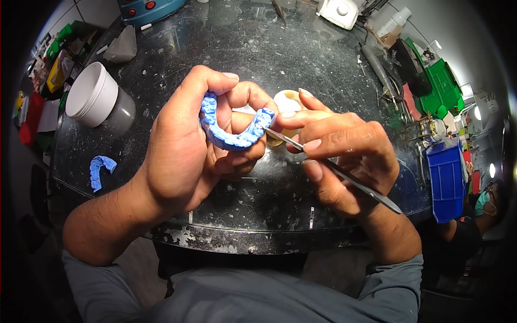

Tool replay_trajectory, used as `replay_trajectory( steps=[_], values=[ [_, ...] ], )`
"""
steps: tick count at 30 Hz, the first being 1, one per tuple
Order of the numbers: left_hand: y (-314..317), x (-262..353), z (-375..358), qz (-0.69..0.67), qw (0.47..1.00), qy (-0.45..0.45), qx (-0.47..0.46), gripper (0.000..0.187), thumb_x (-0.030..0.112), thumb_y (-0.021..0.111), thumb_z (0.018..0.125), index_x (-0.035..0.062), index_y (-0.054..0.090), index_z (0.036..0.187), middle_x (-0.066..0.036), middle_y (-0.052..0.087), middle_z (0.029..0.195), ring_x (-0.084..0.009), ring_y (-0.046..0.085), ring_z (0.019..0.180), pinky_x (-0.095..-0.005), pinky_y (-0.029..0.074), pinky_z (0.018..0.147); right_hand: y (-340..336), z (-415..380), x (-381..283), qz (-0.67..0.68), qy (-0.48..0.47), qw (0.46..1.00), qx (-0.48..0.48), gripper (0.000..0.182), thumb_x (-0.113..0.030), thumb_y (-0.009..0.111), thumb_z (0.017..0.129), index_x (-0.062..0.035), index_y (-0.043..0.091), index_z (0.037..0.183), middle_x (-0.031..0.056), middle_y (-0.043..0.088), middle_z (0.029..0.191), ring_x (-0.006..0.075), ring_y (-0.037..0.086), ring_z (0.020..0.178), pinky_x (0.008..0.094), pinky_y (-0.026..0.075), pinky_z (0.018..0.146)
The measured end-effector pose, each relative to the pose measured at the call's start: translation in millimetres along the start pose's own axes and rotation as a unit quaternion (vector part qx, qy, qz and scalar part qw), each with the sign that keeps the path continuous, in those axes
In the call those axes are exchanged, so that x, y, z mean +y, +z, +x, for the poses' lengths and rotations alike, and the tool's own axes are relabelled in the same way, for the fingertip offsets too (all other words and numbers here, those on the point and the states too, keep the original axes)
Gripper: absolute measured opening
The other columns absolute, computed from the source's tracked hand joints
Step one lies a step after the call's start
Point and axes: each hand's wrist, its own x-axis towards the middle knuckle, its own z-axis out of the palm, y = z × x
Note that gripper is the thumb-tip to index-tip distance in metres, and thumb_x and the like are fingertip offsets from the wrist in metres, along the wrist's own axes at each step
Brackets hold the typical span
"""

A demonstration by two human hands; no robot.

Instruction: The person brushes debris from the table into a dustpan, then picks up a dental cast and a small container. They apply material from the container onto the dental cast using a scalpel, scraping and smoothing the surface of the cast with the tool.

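A blue horseshoe-shaped dental model [232, 140] with tooth shapes along it is held up in my left hand [175, 142], thumb and fingers closed around its ends. My right hand [355, 140] pinches a slim metal carving tool [377, 197] like a pen. The tool's tip meets the model's right end, and its flat other end points down to the right. My right fingertips are close beside that end of the model. Behind the hands stands a small yellowish cup [278, 97] with something white in it, partly hidden by my fingers.
On the scratched black table [177, 43], another blue dental arch [97, 168] lies at left. A white tub [89, 97] stands behind it. A blue machine [148, 9], a white device [339, 12], a green bin [441, 86] and a blue bin [446, 180] line the edges. A masked person [463, 231] is at right.
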Motion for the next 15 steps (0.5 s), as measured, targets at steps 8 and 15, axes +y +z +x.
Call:
replay_trajectory(
  steps=[8, 15],
  values=[
    [0.6, 1.0, 0.0, 0.019, 1.0, 0.002, 0.009, 0.051, 0.046, 0.027, 0.095, 0.003, 0.053, 0.097, -0.002, 0.045, 0.048, -0.0093, 0.031, 0.039, -0.0224, 0.028, 0.043, 1.3, -1.1, 1.0, 0.016, 0.002, 1.0, 0.012, 0.018, 0.0, 0.065, 0.086, -0.0037, 0.054, 0.1, 0.0142, 0.067, 0.09, 0.0341, 0.064, 0.109, 0.0586, 0.031, 0.109],
    [-0.9, 0.6, 0.3, 0.02, 1.0, 0.003, 0.001, 0.053, 0.048, 0.027, 0.094, 0.0025, 0.053, 0.096, -0.002, 0.047, 0.05, -0.0087, 0.033, 0.039, -0.0217, 0.029, 0.043, 3.6, -0.9, 1.3, 0.018, 0.001, 0.999, 0.028, 0.016, 0.0, 0.063, 0.086, -0.0038, 0.054, 0.098, 0.0136, 0.067, 0.088, 0.0344, 0.064, 0.108, 0.0585, 0.031, 0.109]
  ],
)
